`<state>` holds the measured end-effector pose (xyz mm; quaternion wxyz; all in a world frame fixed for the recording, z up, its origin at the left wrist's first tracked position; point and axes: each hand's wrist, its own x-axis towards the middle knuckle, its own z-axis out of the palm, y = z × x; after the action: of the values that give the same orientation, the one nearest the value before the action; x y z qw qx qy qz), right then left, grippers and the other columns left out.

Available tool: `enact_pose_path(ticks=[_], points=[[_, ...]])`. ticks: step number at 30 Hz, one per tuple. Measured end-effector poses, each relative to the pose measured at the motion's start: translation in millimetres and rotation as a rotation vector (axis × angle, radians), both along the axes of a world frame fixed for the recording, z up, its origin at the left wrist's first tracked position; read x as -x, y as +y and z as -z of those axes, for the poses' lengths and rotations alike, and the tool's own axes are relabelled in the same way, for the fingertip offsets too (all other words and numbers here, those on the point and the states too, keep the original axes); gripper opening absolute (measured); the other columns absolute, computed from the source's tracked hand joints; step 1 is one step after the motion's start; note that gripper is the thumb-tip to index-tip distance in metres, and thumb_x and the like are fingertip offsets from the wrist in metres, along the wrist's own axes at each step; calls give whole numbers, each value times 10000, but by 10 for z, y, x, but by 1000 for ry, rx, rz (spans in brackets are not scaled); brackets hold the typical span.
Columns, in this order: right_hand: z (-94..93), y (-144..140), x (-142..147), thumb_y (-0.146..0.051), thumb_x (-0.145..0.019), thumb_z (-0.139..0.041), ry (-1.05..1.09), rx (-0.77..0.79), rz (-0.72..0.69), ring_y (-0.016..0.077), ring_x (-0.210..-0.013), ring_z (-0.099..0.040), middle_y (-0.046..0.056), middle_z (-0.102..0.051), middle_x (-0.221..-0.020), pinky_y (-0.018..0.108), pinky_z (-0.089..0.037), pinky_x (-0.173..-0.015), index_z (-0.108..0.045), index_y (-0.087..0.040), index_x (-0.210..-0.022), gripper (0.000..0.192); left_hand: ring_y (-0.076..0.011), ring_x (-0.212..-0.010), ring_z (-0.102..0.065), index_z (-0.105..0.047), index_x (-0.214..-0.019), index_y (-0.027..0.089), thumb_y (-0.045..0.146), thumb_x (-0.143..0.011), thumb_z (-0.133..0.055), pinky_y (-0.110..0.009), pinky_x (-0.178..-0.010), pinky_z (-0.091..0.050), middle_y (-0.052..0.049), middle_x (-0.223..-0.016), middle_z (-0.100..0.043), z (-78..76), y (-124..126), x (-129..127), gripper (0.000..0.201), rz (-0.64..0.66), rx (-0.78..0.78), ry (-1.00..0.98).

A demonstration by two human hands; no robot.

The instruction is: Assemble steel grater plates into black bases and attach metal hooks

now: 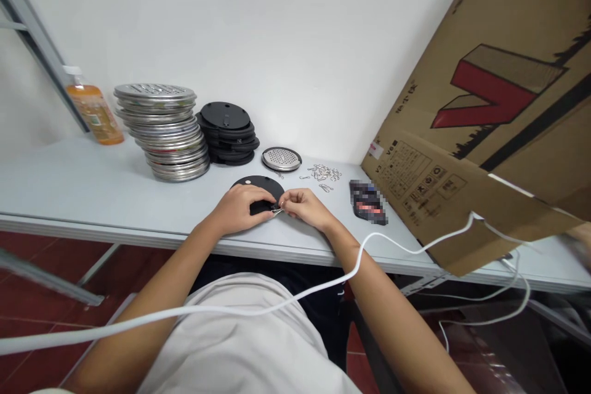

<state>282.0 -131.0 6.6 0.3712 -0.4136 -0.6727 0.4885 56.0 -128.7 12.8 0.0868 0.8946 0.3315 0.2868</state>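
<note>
A flat black round disc (258, 186) lies on the grey table (92, 184) in front of me. My left hand (242, 208) rests on its near edge and holds it down. My right hand (302, 206) pinches a small metal clip (277, 211) right at the disc's rim, fingertips of both hands almost touching. A loose heap of the same small metal clips (325, 173) lies just beyond my right hand. A single perforated metal disc (281, 159) sits behind the black one.
A tall stack of perforated metal discs (166, 132) and a lower stack of black discs (228, 132) stand at the back. An orange bottle (95, 112) is far left. A large cardboard box (484, 111) fills the right. A white cable (277, 301) crosses my arms.
</note>
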Motion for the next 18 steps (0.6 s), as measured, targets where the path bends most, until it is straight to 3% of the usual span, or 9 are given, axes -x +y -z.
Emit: enact_pose_path(ticks=[4, 18], points=[[5, 4, -10, -291, -726, -696, 20, 10, -12, 69, -483, -449, -60, -544, -537, 187, -316, -475, -591, -167, -769, 167, -240, -1107, -665, -728, -1095, 289, 463, -833, -678, -382, -1007, -452, -13, -1175, -732, 0, 0, 1, 319, -4, 13, -4], [75, -10, 53, -319, -768, -669, -75, -127, 91, 85, -492, -451, -38, -548, -538, 210, -346, -500, -690, -145, -797, 177, -230, -1096, -674, -754, -1051, 282, 440, -823, -718, -376, -1010, -458, -11, -1148, -745, 9, 18, -3, 279, 17, 33, -45]])
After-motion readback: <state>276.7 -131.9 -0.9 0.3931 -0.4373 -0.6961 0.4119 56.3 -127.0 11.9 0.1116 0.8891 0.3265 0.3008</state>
